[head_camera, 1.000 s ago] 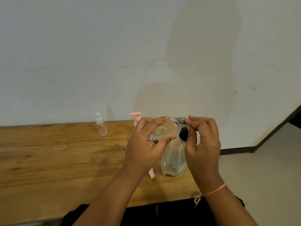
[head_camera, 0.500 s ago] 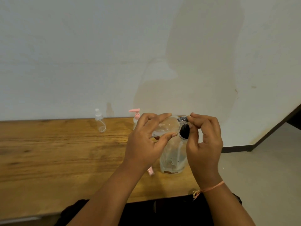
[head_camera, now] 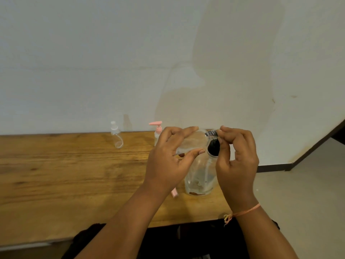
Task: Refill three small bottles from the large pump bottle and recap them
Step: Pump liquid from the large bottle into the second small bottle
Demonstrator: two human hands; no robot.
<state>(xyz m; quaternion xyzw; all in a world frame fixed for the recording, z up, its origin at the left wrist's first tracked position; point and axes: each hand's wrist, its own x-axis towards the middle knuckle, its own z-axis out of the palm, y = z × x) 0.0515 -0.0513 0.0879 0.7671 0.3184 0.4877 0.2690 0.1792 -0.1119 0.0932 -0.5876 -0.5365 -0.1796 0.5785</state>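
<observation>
Clear bottle level, neck rightward: left grip holds it, right grip pinches cap.

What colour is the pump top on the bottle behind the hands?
The pump top is pink; the head view shows it.

Plain room: wooden bench against stained white wall.

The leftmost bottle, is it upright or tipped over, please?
Upright: the leftmost bottle stands on its base on the table, cap uppermost.
</observation>
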